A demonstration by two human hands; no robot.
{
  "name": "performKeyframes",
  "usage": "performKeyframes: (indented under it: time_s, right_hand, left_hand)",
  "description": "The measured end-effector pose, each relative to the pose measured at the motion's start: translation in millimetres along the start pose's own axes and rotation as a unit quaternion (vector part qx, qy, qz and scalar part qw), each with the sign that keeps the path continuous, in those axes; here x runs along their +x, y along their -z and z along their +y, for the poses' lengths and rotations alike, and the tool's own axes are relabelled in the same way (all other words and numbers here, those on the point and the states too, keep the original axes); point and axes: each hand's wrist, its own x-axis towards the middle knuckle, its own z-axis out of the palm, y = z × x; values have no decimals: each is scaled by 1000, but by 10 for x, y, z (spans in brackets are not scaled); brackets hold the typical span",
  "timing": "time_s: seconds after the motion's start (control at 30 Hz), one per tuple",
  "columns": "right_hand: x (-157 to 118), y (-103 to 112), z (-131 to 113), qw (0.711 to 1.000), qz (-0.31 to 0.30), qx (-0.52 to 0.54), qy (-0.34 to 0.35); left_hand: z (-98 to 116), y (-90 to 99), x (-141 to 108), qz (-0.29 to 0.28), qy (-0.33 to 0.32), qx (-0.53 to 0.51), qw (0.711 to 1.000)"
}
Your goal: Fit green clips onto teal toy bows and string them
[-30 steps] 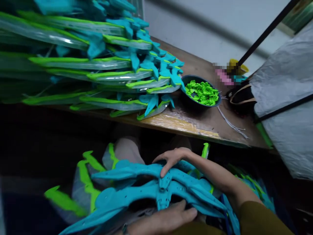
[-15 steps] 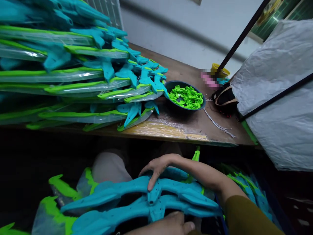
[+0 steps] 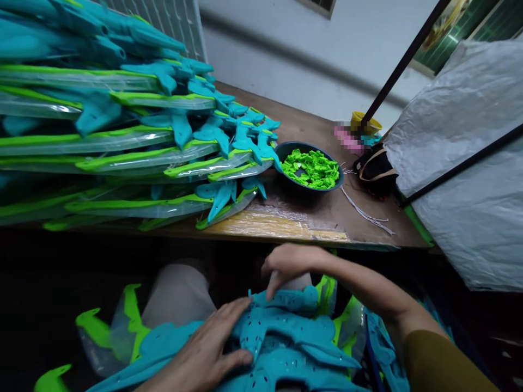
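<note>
Several long blue plastic parts (image 3: 302,326) with pointed ends lie in a pile across my lap, joined to bright green strips with clear film. My left hand (image 3: 208,345) rests on them from the near left, fingers stretched out and thumb apart. At the far side of the pile is my right hand (image 3: 290,267), fingers curled and thumb pointing down against the farthest blue plastic part (image 3: 288,299). Its fingertips are partly hidden. Green-edged clear film pieces (image 3: 133,321) stick out at the left of the pile, with more at the right.
Blue and green parts with clear film form a tall stack (image 3: 134,136) on the brown table (image 3: 286,218). A dark bowl (image 3: 308,188) of small green pieces stands beside it. White ties (image 3: 365,215), a black pouch (image 3: 376,171) and a yellow container (image 3: 365,124) are farther right. White sheeting (image 3: 466,163) hangs at the right.
My left hand has come up from the near edge onto the blue parts, fingers spread. My right hand has moved right and away, its fingers curling. The blue parts have shifted and turned.
</note>
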Motion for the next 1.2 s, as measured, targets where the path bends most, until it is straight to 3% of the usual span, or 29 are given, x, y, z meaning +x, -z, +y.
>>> performKeyframes:
  time_s: [0.1, 0.17, 0.23, 0.3, 0.4, 0.5, 0.6, 0.73, 0.83, 0.93, 1.0, 1.07, 1.13, 1.2]
  right_hand:
    - [-183, 734, 420, 984, 149, -39, -92]
    - [-186, 1123, 787, 947, 247, -91, -184]
    - [-113, 1353, 1166, 912, 286, -133, -261]
    - [-3, 1429, 1502, 899, 272, -158, -305]
    - [157, 1392, 1864, 909, 209, -180, -312]
    - [250, 1348, 2052, 914, 176, -203, -303]
    - [267, 1335, 2099, 908, 183, -220, -305]
    - [206, 1333, 2036, 889, 234, -230, -319]
    - [130, 1380, 1910, 862, 310, -232, -327]
    - [26, 1439, 1634, 836, 401, -220, -302]
    - [-96, 1408, 1311, 841, 469, -136, -235]
    - [-285, 1260, 880, 859, 493, 19, -135]
    - [-527, 979, 394, 879, 454, 135, -44]
    - [-768, 594, -58, 894, 417, 161, 19]
  left_hand:
    - [-206, -79, -89, -33, -7, 3, 999]
    - [-139, 53, -89, -78, 12, 17, 997]
    - [39, 264, -55, -118, 54, 44, 991]
    - [240, 467, -11, -139, 95, 58, 984]
    - [454, 674, 29, -143, 97, 29, 985]
    - [576, 809, 12, -132, 91, 9, 987]
    - [678, 930, -26, -113, 90, -10, 989]
    - [799, 1020, -77, -100, 112, -29, 988]
    - [877, 1023, -124, -124, 165, -30, 978]
    - [947, 994, -157, -135, 179, -76, 972]
    - [980, 961, -167, -133, 202, -150, 959]
    - [997, 916, -175, -135, 233, -252, 929]
    - [1004, 863, -182, -127, 236, -339, 902]
    - [1010, 800, -189, -111, 228, -381, 889]
